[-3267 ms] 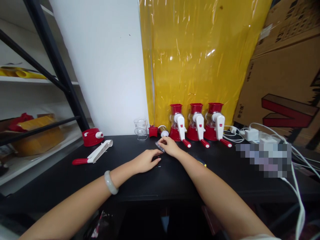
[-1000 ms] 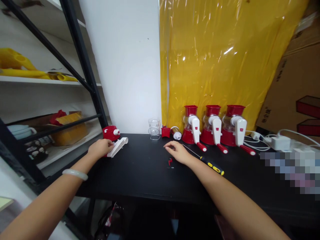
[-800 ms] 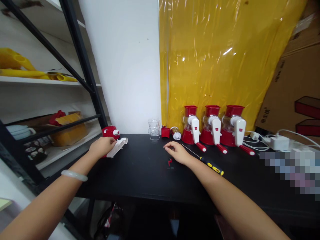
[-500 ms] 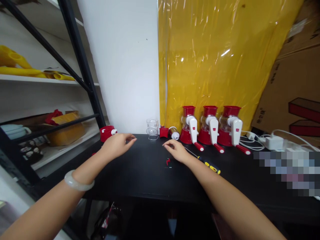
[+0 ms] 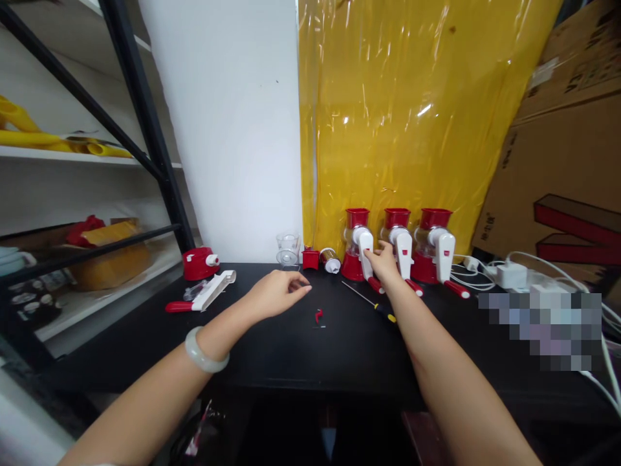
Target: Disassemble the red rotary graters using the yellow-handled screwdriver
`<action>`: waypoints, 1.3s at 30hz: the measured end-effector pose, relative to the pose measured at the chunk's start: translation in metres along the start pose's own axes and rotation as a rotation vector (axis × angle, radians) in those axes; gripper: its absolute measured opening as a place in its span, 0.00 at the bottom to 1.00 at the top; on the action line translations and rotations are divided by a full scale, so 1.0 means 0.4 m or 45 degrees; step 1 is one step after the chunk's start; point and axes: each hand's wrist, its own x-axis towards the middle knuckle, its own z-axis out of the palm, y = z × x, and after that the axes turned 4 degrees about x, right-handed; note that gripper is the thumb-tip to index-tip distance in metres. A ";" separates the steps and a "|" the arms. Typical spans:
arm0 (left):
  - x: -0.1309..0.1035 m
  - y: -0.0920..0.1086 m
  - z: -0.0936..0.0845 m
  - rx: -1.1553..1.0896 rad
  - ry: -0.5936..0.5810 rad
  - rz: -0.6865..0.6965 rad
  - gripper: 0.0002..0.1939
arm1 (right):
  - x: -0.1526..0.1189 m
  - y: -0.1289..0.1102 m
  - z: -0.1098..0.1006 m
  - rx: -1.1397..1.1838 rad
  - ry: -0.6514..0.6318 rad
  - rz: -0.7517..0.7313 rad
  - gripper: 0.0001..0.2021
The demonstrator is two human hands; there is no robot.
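Note:
Three red and white hand-crank graters stand in a row at the back right: a left one [image 5: 356, 262], a middle one [image 5: 398, 215] and a right one [image 5: 427, 259]. My right hand [image 5: 382, 261] is at the left grater's white crank arm, fingers apart; whether they touch it is unclear. Over the table's middle hovers my left hand [image 5: 284, 292], holding nothing, fingers apart. Below it to the right lie a small red part [image 5: 319, 316] and a thin metal piece [image 5: 319, 327]. A screwdriver [image 5: 385, 313] lies partly behind my right forearm.
On the black table [image 5: 272, 362] at left are a red base [image 5: 198, 264] and a loose white crank [image 5: 213, 291] with red handle. Clear cups [image 5: 288, 248], a red pusher [image 5: 310, 259] and a grater drum [image 5: 330, 260] stand or lie behind. White cables and adapters [image 5: 512, 275] are at right.
My right hand has moved right and up to the left grater. My left hand has moved right, uncovering the loose crank. The view has shifted slightly.

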 end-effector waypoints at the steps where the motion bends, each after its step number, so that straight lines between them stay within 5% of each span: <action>1: -0.002 0.005 0.005 -0.003 -0.007 0.009 0.18 | 0.002 0.007 0.005 0.072 -0.043 0.101 0.30; 13: 0.041 0.074 -0.004 -0.081 0.033 0.076 0.17 | 0.008 0.063 0.039 0.306 -0.120 0.213 0.19; 20: 0.088 0.108 0.063 -0.196 0.136 0.145 0.16 | -0.011 0.044 0.049 0.366 -0.146 0.205 0.12; 25: 0.169 0.131 0.103 -0.248 0.308 0.146 0.27 | -0.025 0.028 0.055 0.405 -0.201 0.185 0.10; 30: 0.276 0.181 0.104 -0.275 0.308 0.105 0.39 | -0.030 0.037 0.060 0.336 -0.173 0.090 0.12; 35: 0.393 0.237 0.124 -0.433 0.336 -0.137 0.56 | -0.036 0.033 0.062 0.220 -0.230 0.035 0.11; 39: 0.444 0.251 0.167 -0.469 0.468 -0.333 0.56 | -0.049 0.016 0.061 0.146 -0.277 -0.122 0.13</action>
